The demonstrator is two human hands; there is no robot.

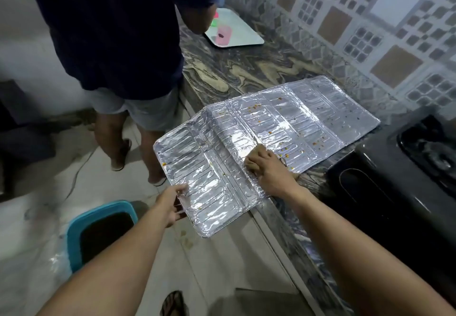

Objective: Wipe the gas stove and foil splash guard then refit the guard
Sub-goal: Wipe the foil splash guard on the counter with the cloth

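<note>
Foil splash guard [283, 128] lying flat across the marbled worktop [246, 68], unfolded, near-left panels overhanging the worktop edge above the floor, far end up near the tiled wall [345, 19]. Gas stove [394, 192] just beside it to the right, black top, guard not refitted. Orange food specks mostly on the middle and far panels; near panels look cleaner. Wiping step under way, judged roughly midway on the guard. To do it well: keep the overhanging part supported from below, light pressure only since thin foil creases and tears easily, stroke along the embossed ribs rather than across, work outward toward the speckled far panels, avoid dragging the whole sheet off the edge. Teal bin [98, 231] on the floor below the overhang, handy for crumbs. Left hand [172, 202] at the near-left edge of the guard, fingers loosely extended under and against the rim, thumb on top, steadying rather than clamping hard. Right hand [269, 170] curled around a tan cloth [254, 157], pressing it onto the foil at the fold between panels. Second person standing at the far left of the worktop, not involved with the guard.
</note>
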